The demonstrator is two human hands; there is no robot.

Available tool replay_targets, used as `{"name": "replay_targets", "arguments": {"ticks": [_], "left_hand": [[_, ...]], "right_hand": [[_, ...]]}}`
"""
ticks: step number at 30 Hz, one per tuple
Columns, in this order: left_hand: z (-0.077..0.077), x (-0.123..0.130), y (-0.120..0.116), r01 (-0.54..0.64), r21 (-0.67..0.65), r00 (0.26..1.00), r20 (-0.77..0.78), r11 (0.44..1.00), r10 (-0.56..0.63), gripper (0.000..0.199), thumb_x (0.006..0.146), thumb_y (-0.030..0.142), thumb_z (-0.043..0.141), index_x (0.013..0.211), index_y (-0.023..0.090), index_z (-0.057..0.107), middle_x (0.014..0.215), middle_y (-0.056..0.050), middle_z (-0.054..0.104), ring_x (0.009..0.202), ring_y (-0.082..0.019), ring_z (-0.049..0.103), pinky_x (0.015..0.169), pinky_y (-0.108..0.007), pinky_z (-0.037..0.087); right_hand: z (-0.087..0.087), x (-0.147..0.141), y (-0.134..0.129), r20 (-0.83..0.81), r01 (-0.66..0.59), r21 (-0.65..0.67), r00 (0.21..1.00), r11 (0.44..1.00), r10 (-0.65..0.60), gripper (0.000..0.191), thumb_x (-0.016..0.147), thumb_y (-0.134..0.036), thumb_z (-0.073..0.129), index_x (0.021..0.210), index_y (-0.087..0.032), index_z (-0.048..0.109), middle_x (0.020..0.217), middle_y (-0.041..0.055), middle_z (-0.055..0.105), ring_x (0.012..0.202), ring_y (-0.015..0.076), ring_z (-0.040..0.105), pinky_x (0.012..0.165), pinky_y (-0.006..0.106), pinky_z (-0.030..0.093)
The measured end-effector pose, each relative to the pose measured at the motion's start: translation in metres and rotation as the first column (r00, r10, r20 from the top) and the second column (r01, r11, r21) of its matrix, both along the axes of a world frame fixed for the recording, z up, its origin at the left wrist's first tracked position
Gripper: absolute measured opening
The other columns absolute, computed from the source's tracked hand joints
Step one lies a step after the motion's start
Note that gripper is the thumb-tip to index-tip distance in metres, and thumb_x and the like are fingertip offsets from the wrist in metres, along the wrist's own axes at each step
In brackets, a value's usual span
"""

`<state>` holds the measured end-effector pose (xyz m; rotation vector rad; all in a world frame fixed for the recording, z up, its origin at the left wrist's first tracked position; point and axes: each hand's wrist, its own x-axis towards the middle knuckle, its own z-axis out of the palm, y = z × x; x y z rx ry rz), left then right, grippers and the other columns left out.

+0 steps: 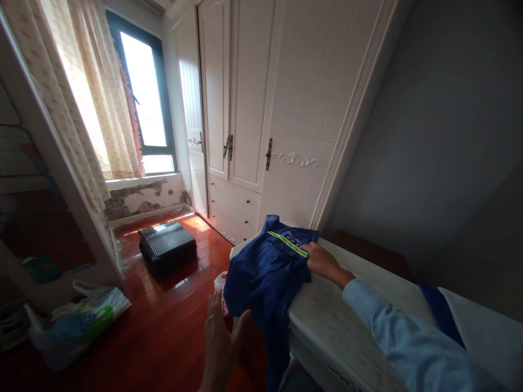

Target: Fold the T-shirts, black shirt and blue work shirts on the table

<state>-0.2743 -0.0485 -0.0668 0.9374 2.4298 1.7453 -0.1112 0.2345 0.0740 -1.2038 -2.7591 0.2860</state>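
A dark blue work jacket (261, 267) with a yellow-green reflective stripe lies over the end of a pale marble-look top (335, 305). Part of it hangs down past the edge toward the floor. My right hand (324, 262) is closed on the jacket's right side, by the end of the stripe. My left hand (223, 335) is held up in front of the jacket's left side, fingers and thumb apart, with nothing in it. A ring shows on one of its fingers.
White wardrobe doors (249, 98) and drawers stand behind. On the red wooden floor (175, 316) are a black suitcase (167, 247) and, at left, a filled plastic bag (77, 321). A white-and-red bag (220, 281) is partly hidden by the jacket. A window (143, 87) is at back left.
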Motion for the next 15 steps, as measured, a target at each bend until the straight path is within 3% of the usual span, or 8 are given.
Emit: {"name": "replay_targets", "arguments": {"ticks": [2,4,6,8,10,13,15], "left_hand": [[0.012,0.014,0.021,0.103,-0.036,0.993,-0.056,0.994,-0.105,0.099,0.078,0.062,0.069,0.156,0.015,0.029,0.162,-0.021,0.033,0.154,-0.036,0.023,0.124,-0.056,0.024],[0.023,0.024,0.041,0.168,-0.134,0.984,-0.033,0.977,-0.174,0.111,0.072,0.058,0.077,0.159,0.012,0.024,0.164,-0.023,0.028,0.156,-0.036,0.013,0.125,-0.057,0.019],[0.031,0.031,0.057,0.241,-0.238,0.971,0.048,0.941,-0.236,0.116,0.068,0.051,0.081,0.160,0.010,0.024,0.164,-0.023,0.028,0.156,-0.038,0.010,0.125,-0.057,0.017],[0.037,0.034,0.067,0.322,-0.292,0.947,0.125,0.901,-0.297,0.111,0.069,0.046,0.079,0.160,0.010,0.027,0.162,-0.022,0.033,0.156,-0.039,0.014,0.124,-0.057,0.018],[0.040,0.036,0.071,0.359,-0.306,0.933,0.154,0.882,-0.327,0.098,0.073,0.042,0.074,0.158,0.013,0.034,0.159,-0.020,0.041,0.153,-0.038,0.024,0.123,-0.055,0.021],[0.036,0.036,0.070,0.347,-0.310,0.938,0.129,0.885,-0.322,0.075,0.081,0.035,0.064,0.152,0.018,0.049,0.148,-0.018,0.054,0.141,-0.035,0.047,0.119,-0.047,0.033],[0.032,0.035,0.069,0.339,-0.303,0.941,0.115,0.891,-0.319,0.064,0.083,0.028,0.057,0.146,0.020,0.057,0.143,-0.016,0.059,0.133,-0.031,0.055,0.115,-0.042,0.039]], "right_hand": [[0.004,0.004,0.003,-0.045,0.148,0.091,0.989,0.985,-0.144,0.061,0.083,-0.005,0.044,0.143,-0.015,0.056,0.135,0.0141,0.055,0.120,0.0238,0.058,0.095,0.029,0.045],[0.007,0.003,0.006,-0.102,0.281,0.089,0.957,0.955,-0.272,0.056,0.089,-0.011,0.044,0.144,-0.014,0.053,0.139,0.0158,0.051,0.122,0.0244,0.057,0.096,0.029,0.046],[0.009,-0.003,0.007,-0.132,0.301,0.103,0.949,0.948,-0.287,0.051,0.092,-0.016,0.045,0.142,-0.012,0.053,0.139,0.0167,0.051,0.125,0.0245,0.055,0.101,0.029,0.045],[0.011,-0.016,0.008,-0.105,0.190,0.183,0.979,0.965,-0.173,0.052,0.092,-0.012,0.043,0.144,-0.011,0.052,0.144,0.0168,0.049,0.132,0.0242,0.049,0.111,0.030,0.040],[0.014,-0.035,0.007,0.000,-0.011,0.274,1.000,0.962,0.011,0.060,0.090,-0.004,0.041,0.149,-0.011,0.048,0.154,0.0152,0.041,0.142,0.0248,0.041,0.120,0.033,0.033],[0.017,-0.073,0.006,0.182,-0.293,0.325,0.952,0.899,0.245,0.070,0.089,0.001,0.038,0.157,-0.015,0.041,0.165,0.0107,0.026,0.152,0.0267,0.026,0.126,0.042,0.027],[0.016,-0.100,0.009,0.255,-0.396,0.318,0.911,0.861,0.325,0.067,0.093,0.000,0.034,0.157,-0.017,0.040,0.166,0.0095,0.024,0.154,0.0269,0.023,0.126,0.047,0.026]]}}
